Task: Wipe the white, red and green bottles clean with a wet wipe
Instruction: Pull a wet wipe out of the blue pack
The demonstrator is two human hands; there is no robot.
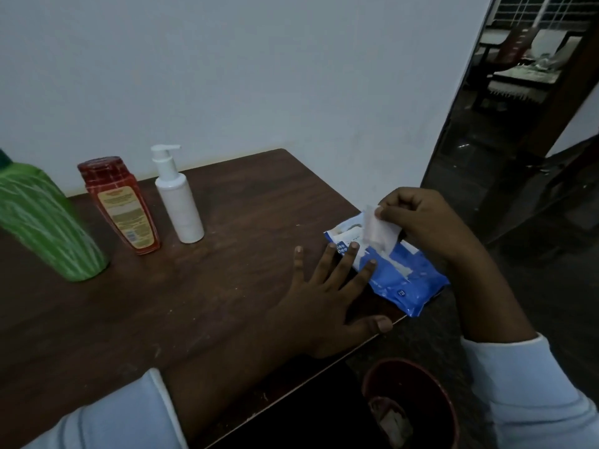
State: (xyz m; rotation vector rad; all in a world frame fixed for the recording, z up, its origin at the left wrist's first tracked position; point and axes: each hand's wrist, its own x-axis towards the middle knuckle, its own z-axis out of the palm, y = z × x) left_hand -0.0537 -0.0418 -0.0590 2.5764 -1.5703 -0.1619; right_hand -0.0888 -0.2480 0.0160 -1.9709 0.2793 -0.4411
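The left hand (327, 296) lies flat at the right edge of the desk (194, 303), straight fingers pressing the wipe pack (411, 286). The right hand (421, 222), fingers curled, pinches the wet wipe (377, 233) just above the pack. The green bottle (45, 222), red bottle (124, 205) and white bottle (180, 199) stand back left.

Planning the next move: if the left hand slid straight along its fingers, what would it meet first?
The wipe pack; the left hand seems to touch its edge. Beyond, the right hand pinching a wipe.

Pale long sleeves: left sleeve (123, 413) cuff ends well behind left grip (324, 296), right sleeve (531, 393) likewise behind right grip (421, 222).
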